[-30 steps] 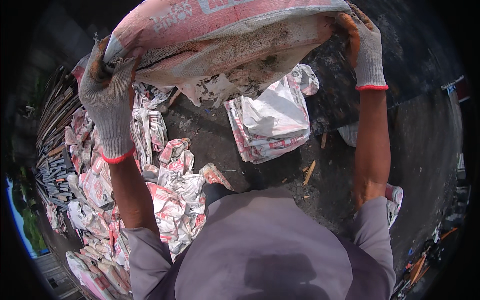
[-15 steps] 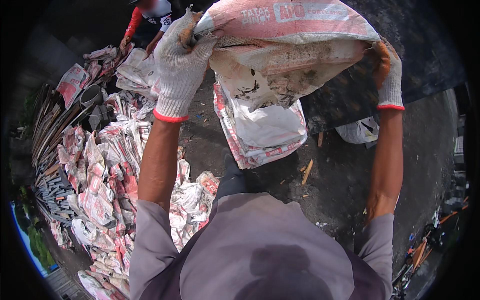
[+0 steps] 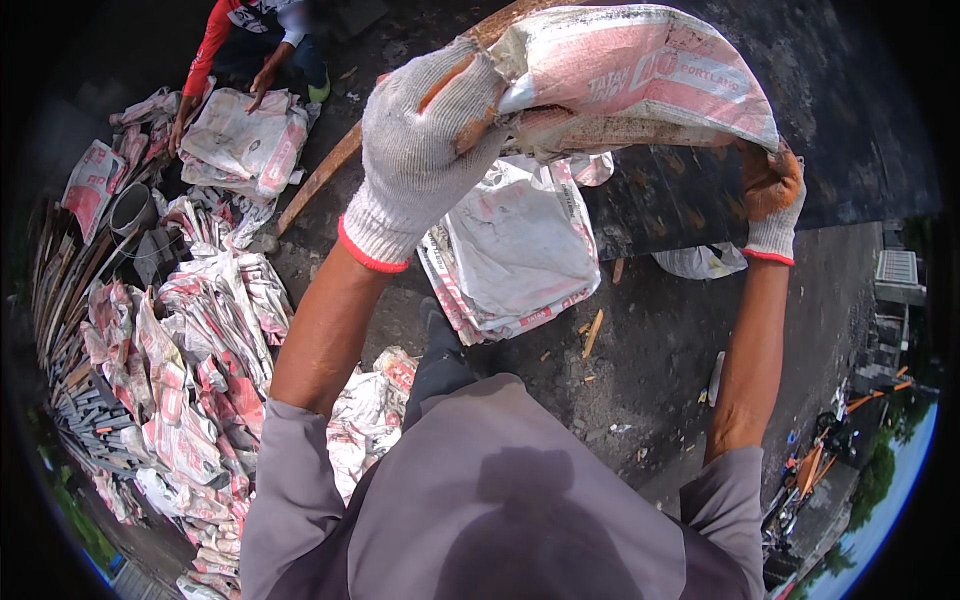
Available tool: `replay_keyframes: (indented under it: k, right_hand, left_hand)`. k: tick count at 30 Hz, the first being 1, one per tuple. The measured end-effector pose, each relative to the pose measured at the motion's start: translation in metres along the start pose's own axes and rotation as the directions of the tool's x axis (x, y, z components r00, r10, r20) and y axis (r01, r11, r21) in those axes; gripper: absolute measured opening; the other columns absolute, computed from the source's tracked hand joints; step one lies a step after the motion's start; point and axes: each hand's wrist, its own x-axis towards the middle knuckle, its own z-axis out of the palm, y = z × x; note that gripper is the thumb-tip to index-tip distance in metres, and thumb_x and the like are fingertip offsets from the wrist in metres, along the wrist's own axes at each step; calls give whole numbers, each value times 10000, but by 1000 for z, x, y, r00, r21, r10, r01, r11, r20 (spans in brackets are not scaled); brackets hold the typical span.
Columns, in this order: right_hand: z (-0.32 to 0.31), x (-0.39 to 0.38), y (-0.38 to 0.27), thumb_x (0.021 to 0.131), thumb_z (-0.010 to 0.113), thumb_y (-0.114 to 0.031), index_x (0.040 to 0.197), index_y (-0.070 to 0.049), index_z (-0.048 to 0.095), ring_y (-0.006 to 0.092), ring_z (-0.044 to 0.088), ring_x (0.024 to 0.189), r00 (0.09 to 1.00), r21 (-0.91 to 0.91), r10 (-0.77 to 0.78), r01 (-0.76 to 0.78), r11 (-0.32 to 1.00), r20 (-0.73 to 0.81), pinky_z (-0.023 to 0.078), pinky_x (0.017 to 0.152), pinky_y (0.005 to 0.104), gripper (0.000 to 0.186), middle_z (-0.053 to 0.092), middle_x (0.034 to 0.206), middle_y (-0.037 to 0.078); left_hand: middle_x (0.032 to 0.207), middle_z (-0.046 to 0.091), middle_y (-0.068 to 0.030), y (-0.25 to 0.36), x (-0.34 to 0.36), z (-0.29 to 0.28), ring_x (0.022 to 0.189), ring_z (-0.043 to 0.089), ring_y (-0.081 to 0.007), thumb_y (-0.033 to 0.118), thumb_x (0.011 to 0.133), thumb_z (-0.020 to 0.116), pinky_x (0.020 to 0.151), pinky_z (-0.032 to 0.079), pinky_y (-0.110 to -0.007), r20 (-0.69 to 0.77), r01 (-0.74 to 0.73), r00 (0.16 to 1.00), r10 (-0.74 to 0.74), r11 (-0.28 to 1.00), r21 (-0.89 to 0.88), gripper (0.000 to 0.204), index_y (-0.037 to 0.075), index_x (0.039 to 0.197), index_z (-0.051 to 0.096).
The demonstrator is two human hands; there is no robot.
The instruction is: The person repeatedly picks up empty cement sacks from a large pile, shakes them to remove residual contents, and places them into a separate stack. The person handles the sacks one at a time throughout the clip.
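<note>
An empty cement sack (image 3: 640, 85), white and pink with dirt stains, is stretched between my two gloved hands at the top of the view. My left hand (image 3: 430, 135), in a white knit glove with a red cuff, is closed on the sack's left end. At the opposite end my right hand (image 3: 773, 200), gloved alike with an orange-brown palm side, pinches a corner. Beneath the held sack lies a flat stack of cement sacks (image 3: 520, 245) on the dark ground, its far part covered from sight.
A large heap of crumpled sacks (image 3: 190, 380) spreads along the left, beside wooden sticks (image 3: 65, 270) and a grey bucket (image 3: 133, 210). At the far left a co-worker in red sleeves (image 3: 208, 45) bends over another sack pile (image 3: 245, 140). A wooden plank (image 3: 325, 180) and dark sheet (image 3: 690, 190) lie ahead.
The held sack has shifted slightly right and its hanging lower part has folded up out of sight. My left hand has moved right. The co-worker now reaches over a flatter sack pile.
</note>
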Motion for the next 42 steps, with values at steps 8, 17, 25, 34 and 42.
replay_keyframes:
  k: [8, 17, 25, 34, 42]
  right_hand:
    - [-161, -139, 142, 811, 561, -57, 1144, 54, 550, 206, 633, 949, 879, 412, 453, -360, 837, -152, 544, 886, 367, 352, 636, 1045, 104]
    - [-227, -232, 376, 948, 462, -351, 1120, 41, 625, 406, 554, 1120, 781, -861, 364, -445, -246, -508, 450, 924, 491, 458, 616, 1178, 237]
    - [-84, -216, 351, 859, 579, -549, 1480, -185, 369, 399, 328, 1380, 842, -921, 390, -283, -269, -372, 295, 1107, 532, 750, 285, 1535, 186]
    - [-151, -256, 413, 801, 638, -545, 1513, -126, 282, 383, 257, 1420, 641, -950, 711, -107, -292, -290, 263, 1140, 486, 900, 236, 1559, 188]
    - [-155, -254, 411, 800, 678, -447, 1417, -62, 413, 384, 409, 1317, 703, -972, 672, -149, -182, -234, 363, 1087, 439, 773, 422, 1428, 220]
  left_hand:
    - [860, 624, -48, 99, -187, 31, 709, 612, -226, 141, 636, 720, 586, 488, -341, 510, 212, 849, -137, 973, -91, 238, 133, 861, 641]
    - [1031, 551, -132, 130, -428, 107, 968, 574, -348, 155, 764, 677, 808, 475, -446, 934, 526, -15, -357, 791, 311, 309, 47, 1033, 570]
    - [1277, 515, -184, 93, -356, 182, 1141, 522, -370, 277, 777, 691, 929, 434, -478, 626, 563, 292, -723, 659, 499, 481, 59, 1183, 549]
    - [1579, 181, -188, 90, -494, 230, 1388, 289, -442, 623, 774, 637, 1093, 320, -537, 518, 441, -416, -747, 332, 834, 989, 147, 1530, 214]
    - [1567, 203, -212, 60, -492, 229, 1295, 456, -426, 652, 771, 617, 1036, 423, -473, 485, 339, -553, -677, 348, 874, 984, 129, 1513, 237]
